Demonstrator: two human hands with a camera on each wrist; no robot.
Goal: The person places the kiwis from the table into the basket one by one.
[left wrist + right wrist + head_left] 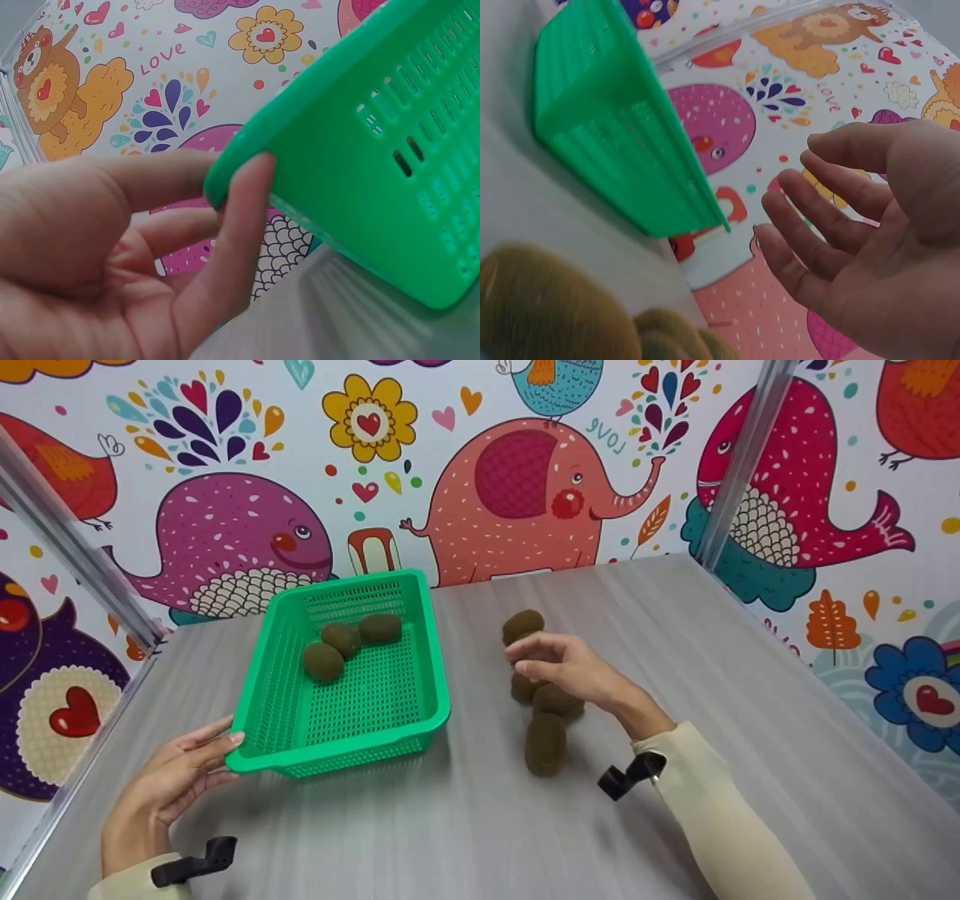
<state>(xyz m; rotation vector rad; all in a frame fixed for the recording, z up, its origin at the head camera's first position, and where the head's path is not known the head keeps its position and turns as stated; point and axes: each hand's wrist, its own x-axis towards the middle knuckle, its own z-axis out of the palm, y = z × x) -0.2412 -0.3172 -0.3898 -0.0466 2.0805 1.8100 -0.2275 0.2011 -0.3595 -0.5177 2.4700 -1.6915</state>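
Note:
My left hand pinches the near left corner of a green plastic basket, thumb over the rim and fingers beneath, as the left wrist view also shows. Three brown kiwis lie together toward the back of the basket. On the table to its right, several more kiwis form a rough line. Above that line hovers my right hand, fingers loosely bent with nothing between them; it partly hides the kiwis behind it. In the right wrist view the palm and spread fingers are bare.
The grey wood-grain table runs back to a wall printed with cartoon animals. Metal posts stand at the table's back corners. A black wrist mount sticks out from the right sleeve, and another from the left.

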